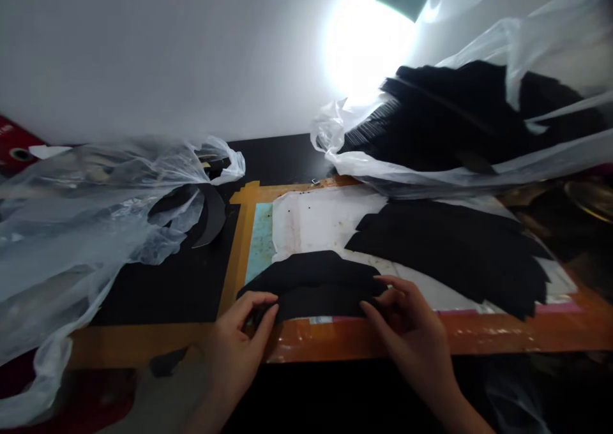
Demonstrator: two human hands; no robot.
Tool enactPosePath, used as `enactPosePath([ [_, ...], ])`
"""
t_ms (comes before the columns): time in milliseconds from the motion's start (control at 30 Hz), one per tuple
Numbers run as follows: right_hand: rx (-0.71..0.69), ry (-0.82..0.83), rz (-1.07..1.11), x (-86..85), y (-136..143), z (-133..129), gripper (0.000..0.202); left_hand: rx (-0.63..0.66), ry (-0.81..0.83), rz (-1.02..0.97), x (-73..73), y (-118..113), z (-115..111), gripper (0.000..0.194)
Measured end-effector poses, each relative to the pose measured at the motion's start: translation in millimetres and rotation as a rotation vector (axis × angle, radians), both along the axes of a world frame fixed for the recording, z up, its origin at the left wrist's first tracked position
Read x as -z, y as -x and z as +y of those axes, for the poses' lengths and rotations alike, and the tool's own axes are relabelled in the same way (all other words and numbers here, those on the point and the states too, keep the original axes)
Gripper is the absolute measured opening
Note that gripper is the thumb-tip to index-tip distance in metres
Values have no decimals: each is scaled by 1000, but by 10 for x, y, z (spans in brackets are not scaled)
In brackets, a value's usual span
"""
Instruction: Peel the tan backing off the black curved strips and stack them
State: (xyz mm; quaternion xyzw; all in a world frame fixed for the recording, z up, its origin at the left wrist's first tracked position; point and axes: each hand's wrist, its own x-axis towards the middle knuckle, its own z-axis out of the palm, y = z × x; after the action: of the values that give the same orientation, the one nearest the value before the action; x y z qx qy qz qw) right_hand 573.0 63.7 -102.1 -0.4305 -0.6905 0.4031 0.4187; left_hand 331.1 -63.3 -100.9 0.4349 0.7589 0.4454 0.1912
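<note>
A black curved flat piece (325, 281) lies at the near edge of the table, in front of me. My left hand (249, 325) pinches its left end between thumb and fingers. At its right end my right hand (402, 313) pinches it in the same way. The piece looks folded or doubled along its length; whether it is cloth or thin sheet I cannot tell. Just right of it a fanned stack of similar black pieces (450, 249) rests on a stained white sheet (320, 223).
At the back right an open clear plastic bag (407, 175) holds many more black pieces (445, 115). Another clear bag (96, 204) spreads over the left side, with a black curved piece (213, 217) at its mouth. Brown tape (479, 332) runs along the table's front edge. A bright lamp glares behind.
</note>
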Motion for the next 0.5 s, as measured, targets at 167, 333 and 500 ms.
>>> enactPosePath([
  [167,1,-128,-173,38,25,67,31,17,22,209,-4,-77,88,11],
  [333,-22,-143,-251,-46,65,129,32,31,-73,293,-71,-137,151,12],
  [500,-34,-147,-316,-39,87,173,31,41,-23,321,-89,-133,156,14],
])
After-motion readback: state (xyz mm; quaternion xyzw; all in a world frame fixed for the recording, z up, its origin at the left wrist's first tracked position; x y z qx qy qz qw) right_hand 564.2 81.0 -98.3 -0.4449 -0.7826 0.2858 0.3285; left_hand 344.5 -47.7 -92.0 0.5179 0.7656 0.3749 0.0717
